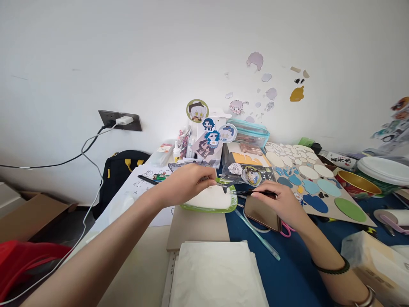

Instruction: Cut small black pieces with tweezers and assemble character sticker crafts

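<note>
Over the green-rimmed tray, whose inside is white, my left hand is pinched closed. A small dark piece sticks out past its fingertips; its kind is too small to tell. From the right, my right hand grips a slim black tool with a pale tip, like a fine brush, pointing at the dark piece. Whether tip and piece touch, I cannot tell. Below my right hand lies a phone-like brown slab, beside a translucent blue pen.
A stack of white sheets lies in front. Cardboard with coloured cut-out shapes spreads to the right, near a gold-lined bowl and a white-lidded tub. Behind the tray stand character stickers and a teal pouch.
</note>
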The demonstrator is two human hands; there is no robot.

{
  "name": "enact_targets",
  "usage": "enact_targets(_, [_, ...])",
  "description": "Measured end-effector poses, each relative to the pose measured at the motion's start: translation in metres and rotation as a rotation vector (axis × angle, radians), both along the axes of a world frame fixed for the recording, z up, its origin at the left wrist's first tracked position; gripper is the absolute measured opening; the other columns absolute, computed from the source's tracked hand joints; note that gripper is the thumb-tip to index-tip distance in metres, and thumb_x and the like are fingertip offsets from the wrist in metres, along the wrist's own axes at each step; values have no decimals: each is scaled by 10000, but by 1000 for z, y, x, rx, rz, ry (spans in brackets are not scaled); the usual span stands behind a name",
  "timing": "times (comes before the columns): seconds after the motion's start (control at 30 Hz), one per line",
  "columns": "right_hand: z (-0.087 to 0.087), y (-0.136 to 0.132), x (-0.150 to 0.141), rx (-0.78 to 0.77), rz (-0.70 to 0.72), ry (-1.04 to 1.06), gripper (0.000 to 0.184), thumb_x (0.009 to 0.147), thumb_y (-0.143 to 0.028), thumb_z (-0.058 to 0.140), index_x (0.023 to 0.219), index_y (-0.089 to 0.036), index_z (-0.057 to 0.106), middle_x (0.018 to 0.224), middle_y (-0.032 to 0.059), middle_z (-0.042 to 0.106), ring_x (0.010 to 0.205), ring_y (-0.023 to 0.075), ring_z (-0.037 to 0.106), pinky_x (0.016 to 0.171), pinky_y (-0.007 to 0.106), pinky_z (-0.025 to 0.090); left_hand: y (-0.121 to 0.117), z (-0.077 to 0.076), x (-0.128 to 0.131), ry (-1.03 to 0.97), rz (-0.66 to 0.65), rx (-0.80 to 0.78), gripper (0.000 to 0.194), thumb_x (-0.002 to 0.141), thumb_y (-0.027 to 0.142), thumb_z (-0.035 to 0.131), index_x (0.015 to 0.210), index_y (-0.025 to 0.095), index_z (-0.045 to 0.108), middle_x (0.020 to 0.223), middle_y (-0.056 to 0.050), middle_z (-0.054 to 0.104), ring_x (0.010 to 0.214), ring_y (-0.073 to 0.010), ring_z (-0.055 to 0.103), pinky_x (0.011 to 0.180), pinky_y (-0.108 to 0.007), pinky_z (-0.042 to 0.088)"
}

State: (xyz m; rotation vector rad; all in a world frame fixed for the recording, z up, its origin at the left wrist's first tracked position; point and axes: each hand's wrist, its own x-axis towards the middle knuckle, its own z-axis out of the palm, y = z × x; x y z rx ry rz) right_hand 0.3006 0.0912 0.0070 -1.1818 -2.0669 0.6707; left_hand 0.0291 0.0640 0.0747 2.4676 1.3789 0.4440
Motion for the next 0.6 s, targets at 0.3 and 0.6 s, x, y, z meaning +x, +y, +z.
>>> enact_targets(0.3, [-2,9,9,-81,-6,-82,206,812,-398,576,759,-235,692,825,45,640,780,205,591,697,315,456,2,-5,-2,21,37,22,251,902,325,373,770,208,551,713,7,591,623,-132,480,548,-237,282])
enact_targets(0.6, [4,11,24,-95,-47,-69,241,794,-458,588,762,-240,687,854,51,642,804,216,585,682,310,446,5,-9,-5,23,62,11,248,894,335,382,751,212,542,712,13,586,613,-129,463,532,-242,266])
